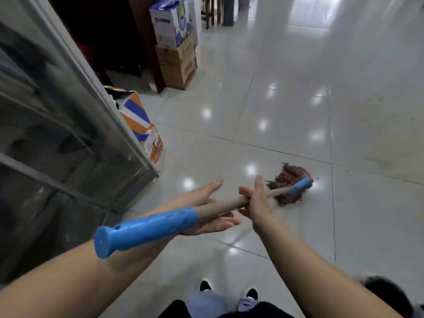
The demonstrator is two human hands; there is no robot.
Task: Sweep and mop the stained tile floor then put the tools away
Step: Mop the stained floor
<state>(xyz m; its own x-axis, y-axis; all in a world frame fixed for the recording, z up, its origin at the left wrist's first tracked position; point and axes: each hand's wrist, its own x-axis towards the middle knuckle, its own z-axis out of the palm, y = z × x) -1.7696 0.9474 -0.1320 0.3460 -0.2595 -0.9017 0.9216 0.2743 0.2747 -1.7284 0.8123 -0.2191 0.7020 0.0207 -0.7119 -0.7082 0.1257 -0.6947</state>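
On the tiles, both hands at mop.

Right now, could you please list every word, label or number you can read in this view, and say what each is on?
None reads with certainty.
White and blue box: a dark band of lettering, too blurred to read.
Brown cartons: reddish print, unreadable.
Orange and blue box: a small label, too small to read.
Mop: no markings.

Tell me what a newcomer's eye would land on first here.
The mop slants across the middle, its blue grip near the camera and its reddish head on the glossy tile floor. The right hand wraps its shaft; the left hand lies open-fingered along it. Stacked boxes stand at the back.
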